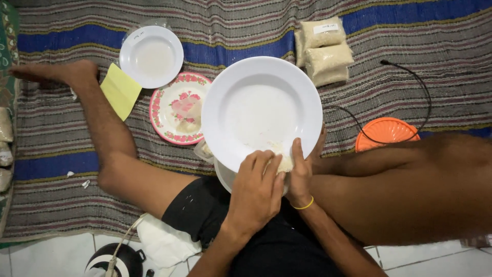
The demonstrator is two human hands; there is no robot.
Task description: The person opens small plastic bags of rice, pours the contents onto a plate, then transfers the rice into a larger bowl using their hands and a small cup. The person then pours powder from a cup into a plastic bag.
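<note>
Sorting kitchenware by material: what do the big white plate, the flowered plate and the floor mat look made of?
Big white plate: likely melamine or plastic, smooth with a soft sheen; the hands grip its near rim. Flowered plate: probably melamine too, with a glossy printed pink pattern. Floor mat: woven fibre, ribbed stripes, matte.

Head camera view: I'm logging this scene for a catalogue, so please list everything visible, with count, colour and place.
large plate: 1, white, centre, tilted, held at its near rim
small bowl: 1, white, upper left on the mat
flowered plate: 1, pink and white, left of the large plate
yellow card: 1, yellow, beside the small bowl
grain packets: a stack, count unclear, clear with pale grains, top centre-right
orange lid: 1, orange, right
black cable: 1, black, across the orange lid
woven mat: 1, striped grey and blue, underneath
left hand: on the large plate's near rim
right hand: gripping that rim, yellow wristband
</note>
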